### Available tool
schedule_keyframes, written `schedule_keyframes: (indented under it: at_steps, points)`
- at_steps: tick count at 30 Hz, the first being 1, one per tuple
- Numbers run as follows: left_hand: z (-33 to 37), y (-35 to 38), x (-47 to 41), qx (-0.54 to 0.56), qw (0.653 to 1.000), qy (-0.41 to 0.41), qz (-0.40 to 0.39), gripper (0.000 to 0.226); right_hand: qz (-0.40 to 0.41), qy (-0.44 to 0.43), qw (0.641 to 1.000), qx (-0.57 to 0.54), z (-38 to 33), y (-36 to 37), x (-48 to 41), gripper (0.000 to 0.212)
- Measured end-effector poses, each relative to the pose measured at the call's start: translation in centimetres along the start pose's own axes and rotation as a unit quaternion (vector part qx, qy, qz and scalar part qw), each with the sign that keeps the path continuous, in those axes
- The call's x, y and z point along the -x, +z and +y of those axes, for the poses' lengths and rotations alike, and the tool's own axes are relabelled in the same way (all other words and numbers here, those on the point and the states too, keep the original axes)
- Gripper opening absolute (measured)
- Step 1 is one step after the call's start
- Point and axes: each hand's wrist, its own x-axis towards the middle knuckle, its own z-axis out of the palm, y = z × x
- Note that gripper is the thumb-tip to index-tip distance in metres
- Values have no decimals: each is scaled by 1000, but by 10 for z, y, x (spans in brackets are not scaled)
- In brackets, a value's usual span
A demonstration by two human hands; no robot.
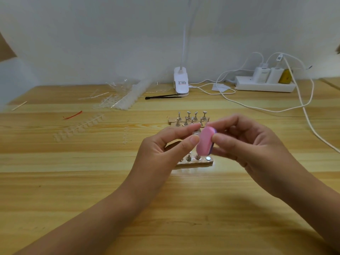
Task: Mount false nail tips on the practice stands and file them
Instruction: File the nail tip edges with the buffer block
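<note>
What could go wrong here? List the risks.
1. The clear nail tip is pinched only at the left hand fingertips; pressure from the pink file block in the right hand might flick it away.
2. The hands work directly above the near stand base; a slip could topple its pegs.

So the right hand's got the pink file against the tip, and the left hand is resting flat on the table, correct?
Not quite. In the head view the left hand is raised, pinching the clear nail tip between thumb and forefinger. The right hand does hold the pink file against it.
</note>
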Motion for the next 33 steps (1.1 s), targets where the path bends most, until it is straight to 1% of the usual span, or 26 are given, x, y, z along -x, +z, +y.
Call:
schedule_keyframes:
  at_steps: [1, 4, 7, 10, 13, 14, 16, 17, 20, 22, 23, 26, 27, 29, 30, 33]
  points:
    - [0, 0, 0, 1, 1000, -1, 4, 33, -8, 4, 1000, 1, 1, 1, 0, 15]
    - [2, 0, 0, 5, 1000, -8, 6, 34, 23, -11, 1000, 0, 0, 0, 0, 17]
    - [3, 1, 1, 2, 1000, -7, 7, 34, -13, 11, 1000, 14, -1, 1, 0, 16]
    - [4, 0, 1, 4, 1000, -12, 2, 35, 18, -4, 1000, 8, 0, -1, 0, 19]
    - [4, -1, 1, 3, 1000, -11, 0, 34, -19, 19, 999, 20, 0, 1, 0, 22]
    - [4, -1, 1, 3, 1000, -12, 0, 33, -13, 18, 1000, 16, 1, 2, 1, 24]
    - [4, -1, 0, 2, 1000, -13, -4, 35, 28, -2, 1000, 5, 1, 2, 1, 26]
    - [4, 0, 0, 0, 1000, -13, -4, 36, 36, -4, 999, 5, 1, 2, 1, 26]
    - [4, 0, 0, 0, 1000, -15, 4, 35, -4, 28, 999, 28, 1, 4, 1, 29]
    - [4, 0, 0, 0, 1000, -19, 7, 35, 20, 19, 999, 19, 2, 5, 1, 30]
    - [4, 0, 0, 1, 1000, -20, 7, 35, 29, 12, 999, 13, 3, 5, 1, 27]
    - [4, 1, 0, 13, 1000, -17, 13, 33, -17, 22, 999, 19, 6, 8, 2, 18]
    - [4, 1, 0, 16, 1000, -17, 14, 32, -13, 15, 1000, 14, 8, 8, 2, 17]
    - [4, 1, 0, 21, 1000, -16, 12, 31, 24, -11, 1000, -4, 9, 7, 2, 22]
    - [4, 1, 1, 25, 999, -16, 13, 30, 25, -14, 1000, -9, 9, 7, 2, 26]
    - [4, 1, 1, 36, 999, -18, 19, 27, -23, 7, 1000, 3, 10, 10, 3, 30]
